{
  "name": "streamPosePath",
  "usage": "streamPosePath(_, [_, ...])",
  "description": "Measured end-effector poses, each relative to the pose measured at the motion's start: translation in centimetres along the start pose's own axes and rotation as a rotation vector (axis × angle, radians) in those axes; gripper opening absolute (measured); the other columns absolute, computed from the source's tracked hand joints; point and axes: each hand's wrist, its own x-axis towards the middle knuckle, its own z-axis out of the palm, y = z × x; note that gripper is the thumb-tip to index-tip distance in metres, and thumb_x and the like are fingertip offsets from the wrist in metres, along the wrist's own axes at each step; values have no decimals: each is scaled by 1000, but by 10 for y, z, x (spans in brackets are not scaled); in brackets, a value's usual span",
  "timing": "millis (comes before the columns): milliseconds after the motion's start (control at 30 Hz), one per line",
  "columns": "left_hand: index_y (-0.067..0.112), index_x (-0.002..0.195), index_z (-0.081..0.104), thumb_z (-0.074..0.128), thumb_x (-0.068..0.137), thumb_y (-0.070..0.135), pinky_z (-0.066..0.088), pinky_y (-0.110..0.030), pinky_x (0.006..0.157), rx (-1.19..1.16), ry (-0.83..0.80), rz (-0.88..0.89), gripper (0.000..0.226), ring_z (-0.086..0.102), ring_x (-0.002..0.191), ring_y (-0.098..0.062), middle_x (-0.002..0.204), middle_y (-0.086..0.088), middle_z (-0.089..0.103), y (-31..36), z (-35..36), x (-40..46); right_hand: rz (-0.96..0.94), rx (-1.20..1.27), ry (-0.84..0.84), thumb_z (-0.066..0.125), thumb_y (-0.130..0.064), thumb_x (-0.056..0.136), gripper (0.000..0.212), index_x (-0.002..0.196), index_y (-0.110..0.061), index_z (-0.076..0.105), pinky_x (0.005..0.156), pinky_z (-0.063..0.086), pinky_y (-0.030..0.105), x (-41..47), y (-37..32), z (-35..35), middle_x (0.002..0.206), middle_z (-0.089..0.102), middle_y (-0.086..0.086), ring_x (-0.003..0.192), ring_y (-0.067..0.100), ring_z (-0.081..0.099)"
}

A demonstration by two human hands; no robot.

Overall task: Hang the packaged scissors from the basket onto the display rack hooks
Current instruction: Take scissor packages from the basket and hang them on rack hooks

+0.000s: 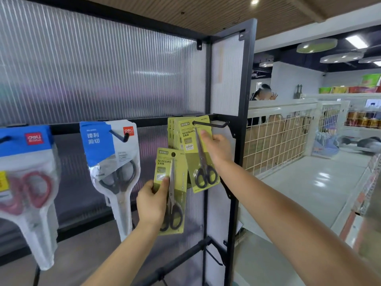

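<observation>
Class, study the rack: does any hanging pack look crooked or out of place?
Yes. The front green-carded pack of black-handled scissors on the black hook hangs tilted, its bottom swung right, gripped by the right hand. The blue-topped packs also hang slightly askew.

Lighting: bright, even; ceiling lights overhead, glare on white floor. Wide-angle bend at edges. Red-handled scissors pack at left blurred; bkgd soft.
</observation>
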Motion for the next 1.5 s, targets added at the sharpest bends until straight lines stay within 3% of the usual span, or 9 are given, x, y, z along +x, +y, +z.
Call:
streamPosePath(67, [-3, 76, 56, 61, 91, 27, 37, -33, 58, 2, -3, -18, 34, 45, 60, -21, 61, -8, 51, -6, -1, -6, -21, -4, 25, 58, -39, 91, 32, 88, -7, 60, 68, 39, 29, -1, 3, -6, 75, 55, 4, 77, 16, 56])
streamPosePath(167, [-6, 79, 57, 61, 91, 26, 38, -33, 58, -11, -12, -77, 34, 46, 60, -20, 63, -9, 53, -20, -4, -21, -44, -8, 47, 62, -34, 90, 33, 108, -8, 57, 78, 38, 23, -6, 11, -20, 87, 54, -5, 95, 14, 55])
streamPosePath(367, [4, 70, 46, 63, 89, 27, 34, -26, 51, -47, -114, -246, 34, 40, 56, -18, 62, -9, 47, -47, -10, -61, -185, -158, -14, 63, -24, 89, 10, 93, -15, 58, 75, 43, 17, -18, 31, -47, 81, 54, -14, 85, 7, 54])
streamPosePath(500, [8, 64, 42, 63, 89, 24, 27, -15, 39, -15, -168, -147, 37, 32, 49, -13, 55, -4, 38, -37, -10, -71, -190, -286, -251, 61, -31, 90, 10, 92, -22, 60, 75, 45, 19, -31, 29, -61, 87, 59, -15, 85, 4, 58])
streamPosePath(767, [6, 67, 52, 63, 87, 23, 29, -15, 41, -148, -286, -43, 29, 34, 46, -7, 54, 0, 37, -9, -4, -89, -311, -545, -581, 62, -34, 89, 19, 92, -17, 68, 70, 46, 14, -63, 13, -77, 89, 66, -8, 76, -5, 57])
streamPosePath(933, [3, 74, 59, 64, 86, 19, 38, -19, 47, -262, -394, -21, 20, 43, 51, -8, 57, 1, 47, 6, -2, -80, -418, -519, -531, 62, -28, 89, 10, 85, -20, 66, 64, 49, 12, -67, -20, -91, 81, 64, -12, 68, -7, 58])
streamPosePath(1133, [2, 75, 57, 67, 77, 20, 43, -36, 70, -331, -607, -44, 21, 47, 70, -25, 72, -19, 51, 8, 3, -82, -449, -543, -423, 63, -29, 89, 6, 83, -28, 64, 65, 39, 3, -54, -54, -114, 82, 59, -23, 70, -16, 53])
streamPosePath(1367, [4, 77, 56, 61, 88, 8, 46, -27, 58, -345, -606, 4, 12, 43, 70, -23, 76, -19, 50, 29, 16, -78, -433, -437, -339, 66, -26, 85, 5, 86, -21, 68, 61, 46, 13, -39, -69, -127, 77, 64, -16, 61, -13, 57])
streamPosePath(1500, [7, 73, 59, 63, 87, 9, 47, -27, 60, -337, -553, 71, 14, 46, 64, -20, 66, -13, 54, 38, 21, -65, -400, -439, -326, 59, -20, 92, 8, 90, -24, 66, 63, 52, 16, -29, -74, -134, 86, 67, -8, 70, 7, 64])
